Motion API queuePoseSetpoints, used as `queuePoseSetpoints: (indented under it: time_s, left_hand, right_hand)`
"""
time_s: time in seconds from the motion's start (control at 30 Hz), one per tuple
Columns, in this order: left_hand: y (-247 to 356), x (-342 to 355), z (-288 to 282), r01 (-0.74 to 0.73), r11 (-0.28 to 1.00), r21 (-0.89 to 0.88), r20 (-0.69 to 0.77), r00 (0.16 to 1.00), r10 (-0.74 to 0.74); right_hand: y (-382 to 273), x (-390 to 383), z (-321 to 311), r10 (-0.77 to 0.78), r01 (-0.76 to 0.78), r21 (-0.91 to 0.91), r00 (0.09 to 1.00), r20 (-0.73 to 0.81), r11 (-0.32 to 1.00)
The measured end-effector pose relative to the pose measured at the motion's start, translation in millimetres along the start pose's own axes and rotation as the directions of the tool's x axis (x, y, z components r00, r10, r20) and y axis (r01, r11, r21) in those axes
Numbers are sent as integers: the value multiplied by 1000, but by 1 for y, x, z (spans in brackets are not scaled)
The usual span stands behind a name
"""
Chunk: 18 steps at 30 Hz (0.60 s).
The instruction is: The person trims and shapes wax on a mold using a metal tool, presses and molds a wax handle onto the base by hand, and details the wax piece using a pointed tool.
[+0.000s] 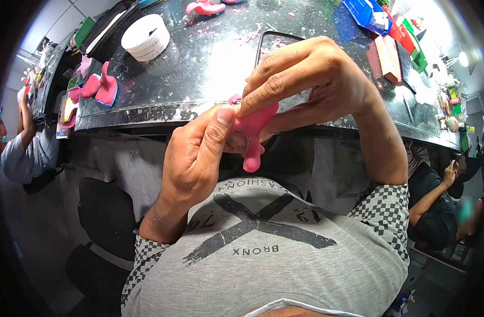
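Note:
A pink dental impression tray (pixel 259 120) with a rounded stub handle is held just off the near edge of the workbench, in front of my chest. My left hand (pixel 195 150) pinches it from the left, thumb on top and fingers beneath it. From above and the right, my right hand (pixel 318 79) closes its fingers and thumb round the upper part. Its fingertips meet near my left thumb, and whether they also grip something small there is hidden. The handle points down toward my shirt.
Pink trays with handles (pixel 108 87) stand at the bench's left edge, below a white tub (pixel 145 38). Beyond my right hand lies a black-rimmed tray (pixel 278 38). Blue bins (pixel 364 15) occupy the far right. A black chair (pixel 107 211) stands at left; people sit on both sides.

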<state>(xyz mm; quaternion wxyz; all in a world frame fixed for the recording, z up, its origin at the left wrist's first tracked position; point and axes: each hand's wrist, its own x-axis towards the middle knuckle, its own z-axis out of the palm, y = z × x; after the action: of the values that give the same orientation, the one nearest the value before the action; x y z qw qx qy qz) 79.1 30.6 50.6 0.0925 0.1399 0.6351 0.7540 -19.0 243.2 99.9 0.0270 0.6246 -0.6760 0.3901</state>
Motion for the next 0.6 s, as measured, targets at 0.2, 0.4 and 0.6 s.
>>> queuePoseSetpoints:
  time_s: [0.2, 0.4, 0.6]
  left_hand:
    - [-1, -1, -2, -47, 994, 99, 54, 998, 42]
    - [4, -3, 2, 27, 999, -17, 13, 1000, -27]
    - [4, -3, 0, 39, 999, -4, 23, 999, -39]
  right_hand:
    - [-2, -3, 2, -12, 12, -11, 1000, -7, 1000]
    - [-4, -1, 1, 10, -11, -46, 1000, -14, 999]
    - [-2, -2, -5, -2, 2, 0, 1000, 3, 1000]
